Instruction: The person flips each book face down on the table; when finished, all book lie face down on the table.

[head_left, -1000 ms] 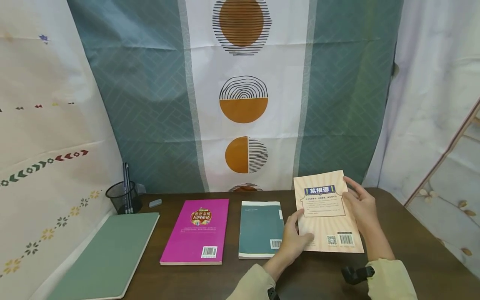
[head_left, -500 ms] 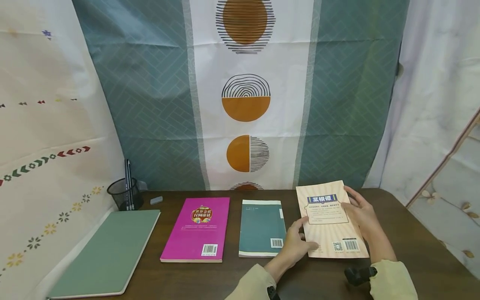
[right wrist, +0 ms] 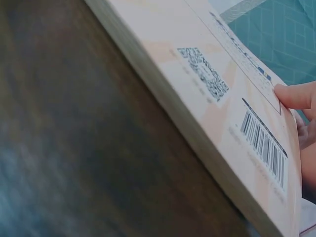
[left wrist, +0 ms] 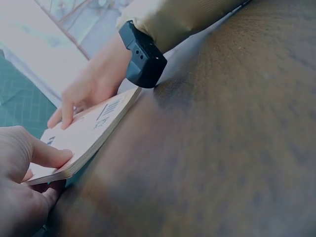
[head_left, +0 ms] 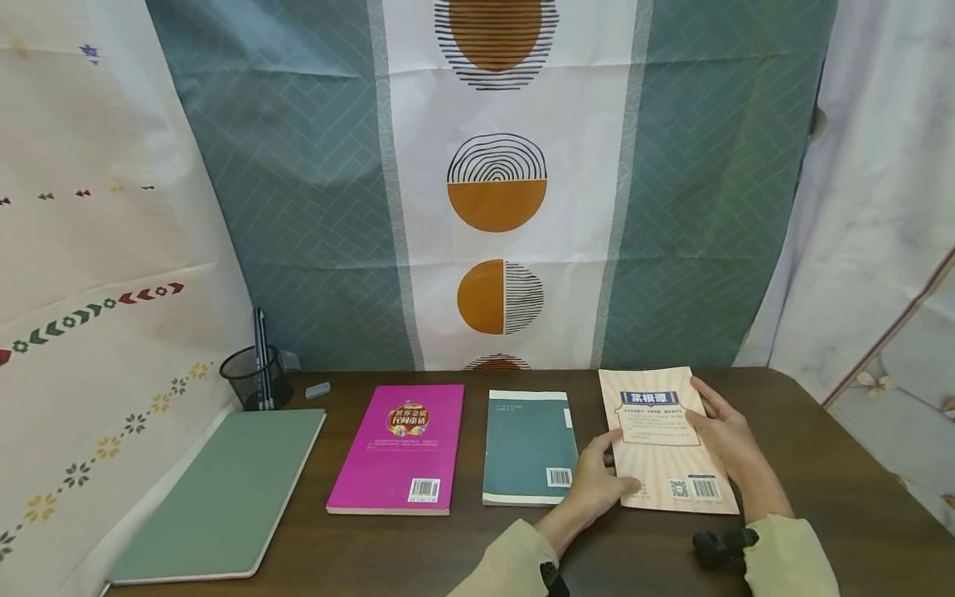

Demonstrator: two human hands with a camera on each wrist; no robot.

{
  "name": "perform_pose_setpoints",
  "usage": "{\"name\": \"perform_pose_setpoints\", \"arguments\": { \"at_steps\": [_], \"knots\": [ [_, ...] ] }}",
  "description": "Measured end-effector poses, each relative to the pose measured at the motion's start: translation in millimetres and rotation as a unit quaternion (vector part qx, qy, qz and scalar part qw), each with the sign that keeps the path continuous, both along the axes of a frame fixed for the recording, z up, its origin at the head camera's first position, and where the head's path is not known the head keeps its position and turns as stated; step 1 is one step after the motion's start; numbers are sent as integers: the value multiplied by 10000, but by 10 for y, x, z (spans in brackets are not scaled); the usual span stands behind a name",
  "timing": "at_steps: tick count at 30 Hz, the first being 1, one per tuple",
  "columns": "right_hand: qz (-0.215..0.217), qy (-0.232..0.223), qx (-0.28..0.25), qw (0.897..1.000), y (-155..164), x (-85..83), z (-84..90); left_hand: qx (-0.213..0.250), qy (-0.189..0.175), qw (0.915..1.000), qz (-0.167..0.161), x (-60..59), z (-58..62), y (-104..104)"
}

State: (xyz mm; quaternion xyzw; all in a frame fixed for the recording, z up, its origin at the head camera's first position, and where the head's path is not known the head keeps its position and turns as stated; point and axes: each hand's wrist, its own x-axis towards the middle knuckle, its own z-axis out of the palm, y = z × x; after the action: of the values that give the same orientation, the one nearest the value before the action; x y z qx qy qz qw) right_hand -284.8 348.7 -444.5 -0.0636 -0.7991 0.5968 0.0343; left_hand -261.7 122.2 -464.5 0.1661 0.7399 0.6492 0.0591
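Observation:
A cream paperback book point(head_left: 664, 464) with a blue title band, seen from its barcode side, is at the right of the table in the head view. My left hand point(head_left: 594, 479) grips its left edge, thumb on the cover and fingers underneath in the left wrist view. On the opposite edge my right hand point(head_left: 727, 435) holds it, the thumb over the cover. The book is close over the table and slightly tilted. In the right wrist view its page edge and barcode point(right wrist: 265, 145) show large. A teal book point(head_left: 530, 452) lies just left of my left hand.
Left of the teal book lies a magenta book point(head_left: 403, 452). A green hardback notebook point(head_left: 224, 497) lies at the far left, with a black mesh pen cup point(head_left: 246, 385) and a grey eraser point(head_left: 317, 389) behind it. Fabric curtains point(head_left: 709, 182) hang behind the table point(head_left: 418, 564).
Both hands have lowered the cream book toward the table, and it lies flatter than before. The head view has shifted slightly. The other books stay where they were.

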Motion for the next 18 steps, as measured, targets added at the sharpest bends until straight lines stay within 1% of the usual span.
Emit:
{"name": "perform_pose_setpoints", "arguments": {
  "at_steps": [5, 9, 12, 16, 18],
  "knots": [
    [-58, -204, 300, 9993, -41, -24, -83, -242, 219, 9995, 45, 24, -23, -30],
    [-50, -212, 260, 9994, -78, -49, -148, -401, 342, 9986, 40, 36, -54, -36],
    [-61, -248, 393, 9989, -55, -69, -139, -538, 432, 9976, 52, 30, -48, -8],
    [-120, -347, 728, 9967, -11, -85, -96, -904, 548, 9942, 219, 22, -25, 32],
    [-134, -377, 805, 9960, 10, -93, -77, -1091, 606, 9917, 315, 17, -11, 49]
  ]
}}
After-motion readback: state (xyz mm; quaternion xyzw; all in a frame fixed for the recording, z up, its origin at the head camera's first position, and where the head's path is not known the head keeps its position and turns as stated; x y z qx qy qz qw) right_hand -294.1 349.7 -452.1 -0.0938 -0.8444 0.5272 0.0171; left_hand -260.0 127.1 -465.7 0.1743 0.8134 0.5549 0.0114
